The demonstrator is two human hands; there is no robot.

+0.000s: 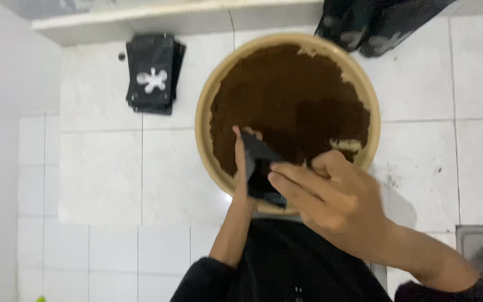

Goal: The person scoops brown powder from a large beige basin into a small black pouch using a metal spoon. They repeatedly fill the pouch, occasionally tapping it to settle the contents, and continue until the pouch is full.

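Head view: at centre frame I see both hands pinching a small black plastic pouch (259, 168) over the near rim of a round tan basin (205, 106) full of dark brown powder. My left hand (242, 159) reaches up, fingers gripping the pouch's left edge; my right hand (331, 193), fingers extended, clamps its right side.

A stack of black pouches (153, 72) lies on the white tiled floor (102, 168) at upper left.

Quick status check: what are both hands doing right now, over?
Left hand and right hand both grip black pouch. Pouch over basin of brown powder. Nothing blocking.
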